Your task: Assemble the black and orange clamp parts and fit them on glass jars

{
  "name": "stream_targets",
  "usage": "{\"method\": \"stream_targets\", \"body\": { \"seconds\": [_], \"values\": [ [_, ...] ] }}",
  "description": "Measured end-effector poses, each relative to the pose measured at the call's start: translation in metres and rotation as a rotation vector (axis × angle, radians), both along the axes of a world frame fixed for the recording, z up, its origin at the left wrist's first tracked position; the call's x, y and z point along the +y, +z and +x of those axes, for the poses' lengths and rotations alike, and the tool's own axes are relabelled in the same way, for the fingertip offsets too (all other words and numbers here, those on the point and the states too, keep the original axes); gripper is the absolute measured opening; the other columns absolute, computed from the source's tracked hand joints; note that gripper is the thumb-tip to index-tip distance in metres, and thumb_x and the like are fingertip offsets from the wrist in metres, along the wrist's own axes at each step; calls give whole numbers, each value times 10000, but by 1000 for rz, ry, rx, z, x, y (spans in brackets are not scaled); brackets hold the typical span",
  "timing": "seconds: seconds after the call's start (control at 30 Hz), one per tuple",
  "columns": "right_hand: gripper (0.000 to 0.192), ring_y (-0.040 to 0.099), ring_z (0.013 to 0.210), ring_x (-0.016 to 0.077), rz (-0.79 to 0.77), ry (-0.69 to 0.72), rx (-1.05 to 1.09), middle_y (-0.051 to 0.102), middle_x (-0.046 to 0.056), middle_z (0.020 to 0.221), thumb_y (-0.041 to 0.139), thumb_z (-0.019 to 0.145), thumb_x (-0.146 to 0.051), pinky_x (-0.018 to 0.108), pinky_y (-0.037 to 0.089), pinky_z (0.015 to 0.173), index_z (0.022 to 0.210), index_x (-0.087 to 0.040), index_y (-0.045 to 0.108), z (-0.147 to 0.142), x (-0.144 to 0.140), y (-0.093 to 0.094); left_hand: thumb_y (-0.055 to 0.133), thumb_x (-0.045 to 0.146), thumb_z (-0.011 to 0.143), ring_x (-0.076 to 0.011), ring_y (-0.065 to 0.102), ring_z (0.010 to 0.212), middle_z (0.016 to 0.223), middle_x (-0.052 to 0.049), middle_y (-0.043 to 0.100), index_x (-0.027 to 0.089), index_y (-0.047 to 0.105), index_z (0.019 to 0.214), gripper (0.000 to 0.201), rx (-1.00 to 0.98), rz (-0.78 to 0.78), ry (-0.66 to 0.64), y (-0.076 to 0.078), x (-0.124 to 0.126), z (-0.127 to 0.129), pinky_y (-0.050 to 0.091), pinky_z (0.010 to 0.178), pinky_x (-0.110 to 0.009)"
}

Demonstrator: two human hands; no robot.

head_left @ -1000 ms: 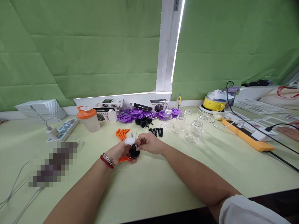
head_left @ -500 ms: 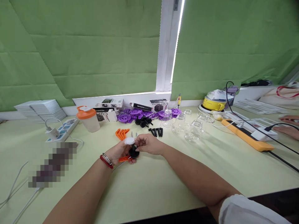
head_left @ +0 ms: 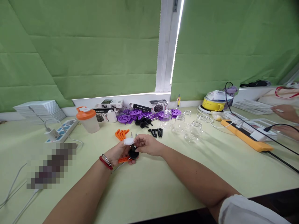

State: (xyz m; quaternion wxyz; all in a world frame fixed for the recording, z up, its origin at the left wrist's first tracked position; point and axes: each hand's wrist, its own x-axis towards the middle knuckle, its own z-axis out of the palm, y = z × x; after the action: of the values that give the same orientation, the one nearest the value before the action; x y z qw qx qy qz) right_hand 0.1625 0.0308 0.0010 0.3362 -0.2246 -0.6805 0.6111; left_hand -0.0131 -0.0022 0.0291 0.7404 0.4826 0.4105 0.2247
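My left hand [head_left: 116,153] is closed around a small assembly: a black round part [head_left: 133,154] with a short stem, a white rounded cap [head_left: 129,142] above it and an orange bar [head_left: 123,159] at its side. My right hand [head_left: 149,145] has thumb and fingers pinched at the stem's right side; whatever small piece they grip is hidden. Just beyond the hands lie several orange angled handles [head_left: 121,134] and thin metal rods. To their right is a row of black angled pieces [head_left: 156,133]. A thin rod sticks out under my left wrist.
Purple discs [head_left: 124,119], black stemmed parts [head_left: 143,122] and printed boxes [head_left: 106,116] line the back. Glass jars [head_left: 192,131] stand right of centre, an orange-lidded shaker [head_left: 88,119] at left. Power strips [head_left: 247,136] and cables flank the table. Another person's hands [head_left: 286,113] show far right.
My hands and the assembly stay in nearly the same place, with only a slight shift of the view. At far right, the other person's hand has lifted and moved leftward.
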Motion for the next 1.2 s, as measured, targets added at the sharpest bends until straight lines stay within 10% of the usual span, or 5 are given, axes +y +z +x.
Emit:
{"method": "stream_targets", "body": {
  "seconds": [1.2],
  "values": [
    [269,455,576,63,-1,4,-43,513,-40,707,717,623,-224,206,387,531,810,-154,536,2,0,0,426,567,740,-196,581,566,727,-87,612,161,526,874,438,15,-2,6,-2,0,-1,430,555,-315]
  ]
}}
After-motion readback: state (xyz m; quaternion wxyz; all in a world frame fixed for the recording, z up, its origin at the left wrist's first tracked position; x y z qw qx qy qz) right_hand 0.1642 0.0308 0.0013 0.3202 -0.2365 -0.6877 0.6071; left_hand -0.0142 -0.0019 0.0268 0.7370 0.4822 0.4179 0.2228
